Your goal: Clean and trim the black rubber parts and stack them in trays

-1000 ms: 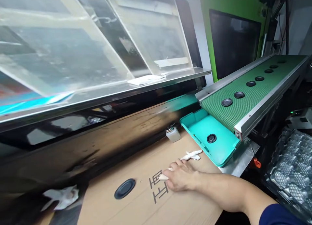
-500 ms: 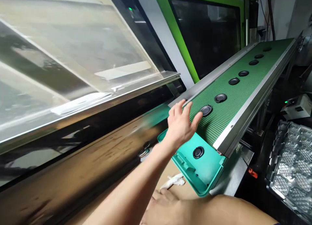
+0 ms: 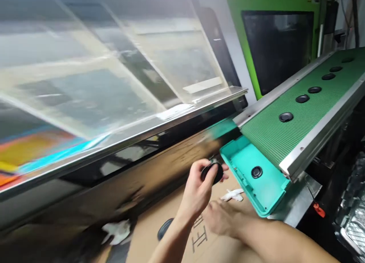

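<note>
Raised over the cardboard, my left hand (image 3: 199,183) pinches a black round plastic part (image 3: 219,173) between thumb and fingers. My right hand (image 3: 218,217) is just below it, above handwritten marks on the cardboard (image 3: 148,232). Its fingers look curled in, and anything inside them is hidden. Another dark round part (image 3: 164,229) lies on the cardboard, partly behind my left forearm. To the right, a similar ringed part (image 3: 257,172) rests in a teal tray (image 3: 268,194) at the end of the green conveyor belt (image 3: 265,130).
Several black round parts, the closest one (image 3: 286,117) among them, lie along the belt between metal rails (image 3: 322,130). Crumpled white scraps (image 3: 232,195) lie by my right hand. A clear-panelled cover (image 3: 182,57) slopes at the left. A red-handled tool (image 3: 318,209) is beyond the tray.
My left hand has taken the closest black part off the belt and brought it back left over the cardboard, close to my right hand. The view has swung left.
</note>
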Available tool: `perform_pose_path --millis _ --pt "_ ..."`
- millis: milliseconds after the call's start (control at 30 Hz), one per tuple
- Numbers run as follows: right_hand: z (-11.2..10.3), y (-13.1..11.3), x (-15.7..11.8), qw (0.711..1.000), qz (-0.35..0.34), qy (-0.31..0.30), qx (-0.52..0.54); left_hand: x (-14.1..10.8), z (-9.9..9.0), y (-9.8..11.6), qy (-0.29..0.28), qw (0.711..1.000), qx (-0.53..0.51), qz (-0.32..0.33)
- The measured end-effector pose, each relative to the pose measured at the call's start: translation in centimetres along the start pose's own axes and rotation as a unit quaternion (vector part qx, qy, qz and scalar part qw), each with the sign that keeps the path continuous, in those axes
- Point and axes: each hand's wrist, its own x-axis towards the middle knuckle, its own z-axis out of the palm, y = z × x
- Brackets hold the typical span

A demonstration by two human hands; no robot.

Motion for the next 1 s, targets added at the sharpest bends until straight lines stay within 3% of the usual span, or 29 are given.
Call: perform_pose_path --millis 67,133,233,333,467,533,667,733,933,1000 --pt "-1.4 0.0 0.1 0.996 0.078 -0.041 0.034 -3.1 -5.2 -2.6 0.120 0.991 -0.042 -0.036" --pt "-2.4 -0.2 0.2 0.989 0.122 -0.074 0.035 -5.6 -9.0 -5.7 0.200 0.971 -0.107 -0.074" --pt "-3.3 -0.6 0.0 0.987 0.118 -0.102 -0.022 -7.7 -11.7 -10.4 0.243 0.930 -0.240 -0.139" --pt "-4.0 -0.9 -0.5 0.988 0.090 -0.108 -0.065 -8.5 -12.2 -13.6 0.258 0.876 -0.364 -0.182" --pt "-5.0 -0.7 -1.0 0.989 0.035 -0.141 -0.038 -8.6 -12.8 -14.9 0.231 0.840 -0.459 -0.176" --pt "-5.3 -0.7 -0.7 0.991 0.035 -0.127 0.003 -8.5 -13.1 -14.9 0.218 0.832 -0.478 -0.178" --pt "-4.4 -2.3 0.8 0.992 0.090 0.005 0.092 -8.6 -12.9 -14.8 0.179 0.823 -0.511 -0.172" --pt "-3.3 -3.7 1.5 0.990 0.089 0.034 0.100 -8.6 -12.6 -14.9 0.162 0.810 -0.536 -0.175" --pt "-0.4 -6.1 1.6 1.000 0.008 -0.021 0.006 -8.3 -12.1 -15.6 0.179 0.800 -0.536 -0.201" --pt "0.0 -5.8 1.8 0.999 0.032 -0.019 -0.029 -8.2 -12.0 -15.7 0.188 0.802 -0.535 -0.190"
